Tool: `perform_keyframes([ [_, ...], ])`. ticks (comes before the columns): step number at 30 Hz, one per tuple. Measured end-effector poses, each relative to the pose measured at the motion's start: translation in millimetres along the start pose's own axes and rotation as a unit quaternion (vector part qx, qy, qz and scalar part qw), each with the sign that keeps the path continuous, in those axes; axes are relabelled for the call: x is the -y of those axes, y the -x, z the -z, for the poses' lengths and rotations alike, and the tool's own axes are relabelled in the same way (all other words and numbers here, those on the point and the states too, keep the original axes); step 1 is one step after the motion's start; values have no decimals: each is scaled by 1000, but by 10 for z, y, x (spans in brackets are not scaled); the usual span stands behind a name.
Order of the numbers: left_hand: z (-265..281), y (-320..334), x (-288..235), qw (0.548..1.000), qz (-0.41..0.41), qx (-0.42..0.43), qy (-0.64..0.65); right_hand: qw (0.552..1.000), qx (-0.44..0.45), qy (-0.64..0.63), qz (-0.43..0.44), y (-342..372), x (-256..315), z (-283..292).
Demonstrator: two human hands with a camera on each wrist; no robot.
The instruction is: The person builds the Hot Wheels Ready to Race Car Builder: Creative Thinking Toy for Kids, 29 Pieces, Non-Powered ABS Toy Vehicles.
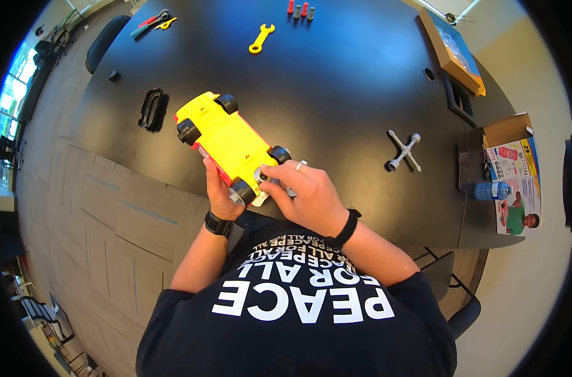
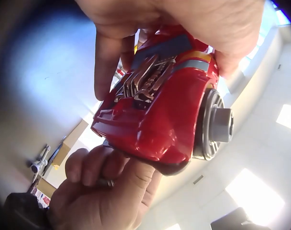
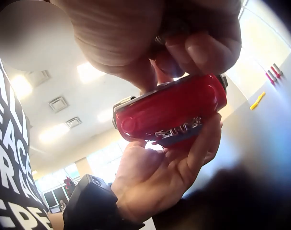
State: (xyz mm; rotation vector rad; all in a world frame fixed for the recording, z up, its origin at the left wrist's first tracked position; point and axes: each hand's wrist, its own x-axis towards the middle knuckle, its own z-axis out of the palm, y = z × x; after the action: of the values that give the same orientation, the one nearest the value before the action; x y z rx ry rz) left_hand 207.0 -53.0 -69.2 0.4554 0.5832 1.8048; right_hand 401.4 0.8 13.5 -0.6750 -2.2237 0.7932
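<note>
A toy car [image 1: 236, 141] is turned over, its yellow underside with black wheels facing up in the head view. Its red body and chrome engine [image 2: 145, 84] show in the left wrist view. My left hand [image 1: 223, 195] holds the car from below by its near end, beside a wheel with a grey hub nut [image 2: 223, 125]. Over the underside, my right hand [image 1: 308, 195] pinches a small grey round part [image 1: 259, 174] between thumb and fingers, right at the yellow surface between the near wheels. In the right wrist view its curled fingers hide that part.
On the dark table [image 1: 324, 107] lie a yellow wrench [image 1: 261, 39], a grey cross-shaped lug wrench [image 1: 403, 151] and a black frame-like part [image 1: 151, 109]. Several red and grey bolts [image 1: 300, 10] stand at the back. A water bottle [image 1: 492, 191] and printed box [image 1: 518, 182] are at right.
</note>
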Motion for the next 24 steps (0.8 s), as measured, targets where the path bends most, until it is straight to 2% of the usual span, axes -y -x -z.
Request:
perform_keyframes([
  [3,-7,-7,11,1000,0,-3,3,1000,5,-22,-10,15,36,29],
  [6,-23,-31,-4,1000,4,-1,15,994,5,-95,-53,26,165,259],
  [8,-33,-35,-16,1000,5,-3,22,966,1,-232,-112,85,130,400],
  [9,-34,-33,-17,999,16,6,41,966,4,-233,-113,69,132,423],
  [11,-36,-24,-26,998,28,16,61,980,-6,-157,-118,-16,140,477],
  [13,-45,-28,-41,998,35,24,53,981,-2,-139,-132,-66,143,467],
  [14,-39,-43,-32,997,37,26,55,985,19,-136,-101,-27,41,439],
  [16,-10,-42,17,999,-10,0,35,991,62,-103,-53,39,-77,479],
  [17,12,-27,39,999,-9,-4,36,991,65,-105,-55,94,-60,517],
  [20,44,-62,42,998,-39,-34,30,982,162,-49,-79,235,-53,568],
  [24,76,-43,43,999,-10,-21,44,970,230,32,-66,376,-343,491],
])
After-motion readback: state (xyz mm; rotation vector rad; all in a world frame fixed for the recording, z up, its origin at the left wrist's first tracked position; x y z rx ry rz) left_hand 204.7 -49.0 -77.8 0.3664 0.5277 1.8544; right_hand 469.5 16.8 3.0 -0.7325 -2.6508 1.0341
